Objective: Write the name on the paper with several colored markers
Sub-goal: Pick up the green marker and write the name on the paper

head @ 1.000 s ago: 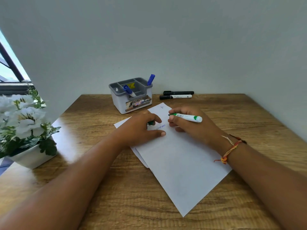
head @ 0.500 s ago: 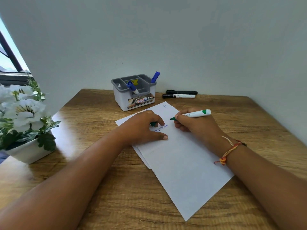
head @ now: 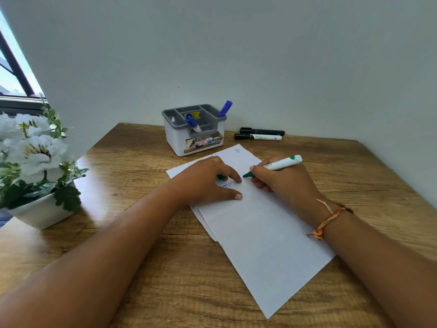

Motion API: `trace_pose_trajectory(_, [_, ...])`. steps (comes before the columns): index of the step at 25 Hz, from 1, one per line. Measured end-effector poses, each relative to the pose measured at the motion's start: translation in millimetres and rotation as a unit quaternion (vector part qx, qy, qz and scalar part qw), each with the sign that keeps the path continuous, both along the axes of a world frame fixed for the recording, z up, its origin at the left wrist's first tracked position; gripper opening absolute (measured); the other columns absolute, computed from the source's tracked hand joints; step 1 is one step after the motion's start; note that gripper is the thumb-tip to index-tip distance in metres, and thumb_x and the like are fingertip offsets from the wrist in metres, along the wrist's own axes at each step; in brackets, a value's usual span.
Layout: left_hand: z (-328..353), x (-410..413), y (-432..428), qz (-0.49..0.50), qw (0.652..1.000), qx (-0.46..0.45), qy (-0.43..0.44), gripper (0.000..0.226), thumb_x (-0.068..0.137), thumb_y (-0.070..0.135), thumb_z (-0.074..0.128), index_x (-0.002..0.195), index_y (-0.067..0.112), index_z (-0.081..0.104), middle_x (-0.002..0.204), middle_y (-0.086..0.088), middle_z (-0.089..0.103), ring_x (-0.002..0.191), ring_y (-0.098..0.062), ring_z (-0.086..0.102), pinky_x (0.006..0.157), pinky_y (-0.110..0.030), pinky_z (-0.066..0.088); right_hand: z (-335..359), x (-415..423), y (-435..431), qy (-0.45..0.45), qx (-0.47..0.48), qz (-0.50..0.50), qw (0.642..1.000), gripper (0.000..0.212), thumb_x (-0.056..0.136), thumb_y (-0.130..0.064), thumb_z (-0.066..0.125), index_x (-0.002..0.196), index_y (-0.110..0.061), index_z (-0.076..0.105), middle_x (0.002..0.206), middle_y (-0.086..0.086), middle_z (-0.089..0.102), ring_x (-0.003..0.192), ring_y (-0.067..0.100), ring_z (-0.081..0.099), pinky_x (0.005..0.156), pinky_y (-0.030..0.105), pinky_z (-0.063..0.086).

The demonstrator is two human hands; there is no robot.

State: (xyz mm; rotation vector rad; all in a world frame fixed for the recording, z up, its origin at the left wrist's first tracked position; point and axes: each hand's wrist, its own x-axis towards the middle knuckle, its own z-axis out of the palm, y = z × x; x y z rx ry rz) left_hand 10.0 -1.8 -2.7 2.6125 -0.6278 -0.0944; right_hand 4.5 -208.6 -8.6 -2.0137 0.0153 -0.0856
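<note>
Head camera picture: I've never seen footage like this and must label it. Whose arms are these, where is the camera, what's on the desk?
No machine here: a person wears the camera on their head, looking down at their own arms. The right hand holds an uncapped green marker, tip at the paper. The left hand presses the paper flat and seems to hold something green, perhaps the cap. On the wooden desk stand a grey organizer with two blue markers, two black markers beside it, and a pot of white flowers.
</note>
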Motion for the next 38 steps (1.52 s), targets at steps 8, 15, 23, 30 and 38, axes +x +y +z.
trace_pose_trajectory(8, [-0.4,0.2,0.2,0.002,1.0,-0.001,-0.005,0.046,0.077,0.059,0.069,0.12,0.044,0.063,0.117,0.008,0.055,0.097,-0.006,0.049,0.074,-0.012,0.037,2.6,0.8,0.5,0.015,-0.033,-0.001,0.999,0.015,0.074,-0.029,0.07,0.076,-0.016,0.077,0.076,0.002,0.079,0.074,0.019,0.075,0.081,0.042,0.062])
trace_pose_trajectory(15, [2.6,-0.9,-1.0,-0.001,1.0,0.004,0.001,0.046,0.079,0.055,0.069,0.123,0.041,0.063,0.116,0.009,0.054,0.096,-0.004,0.047,0.071,-0.009,0.034,2.4,-1.5,1.9,0.004,-0.034,-0.006,0.999,0.012,0.075,-0.03,0.073,0.074,-0.018,0.077,0.077,0.0,0.079,0.082,0.021,0.075,0.077,0.038,0.062])
trace_pose_trajectory(23, [1.7,-0.8,0.5,0.002,1.0,0.002,0.007,0.046,0.078,0.057,0.068,0.122,0.043,0.063,0.117,0.008,0.055,0.098,-0.006,0.049,0.074,-0.013,0.037,5.4,-0.8,2.6,0.016,-0.036,-0.017,0.999,0.013,0.075,-0.026,0.067,0.075,-0.016,0.075,0.074,0.002,0.079,0.064,0.01,0.068,0.068,0.031,0.057])
trace_pose_trajectory(30, [1.0,-0.6,0.2,0.003,1.0,0.005,0.007,0.045,0.078,0.058,0.068,0.12,0.044,0.062,0.119,0.009,0.054,0.1,-0.006,0.049,0.075,-0.015,0.038,4.4,-2.4,0.9,0.004,-0.032,-0.023,0.999,0.012,0.079,-0.027,0.07,0.075,-0.016,0.075,0.075,0.001,0.079,0.065,0.01,0.066,0.063,0.027,0.053])
trace_pose_trajectory(38, [0.4,0.7,0.3,0.003,1.0,0.009,0.012,0.045,0.079,0.058,0.067,0.121,0.044,0.062,0.119,0.009,0.055,0.102,-0.007,0.049,0.078,-0.017,0.04,6.4,-1.4,0.0,0.018,-0.03,-0.019,0.999,0.01,0.078,-0.025,0.071,0.077,-0.017,0.077,0.077,0.002,0.079,0.074,0.016,0.072,0.073,0.035,0.06])
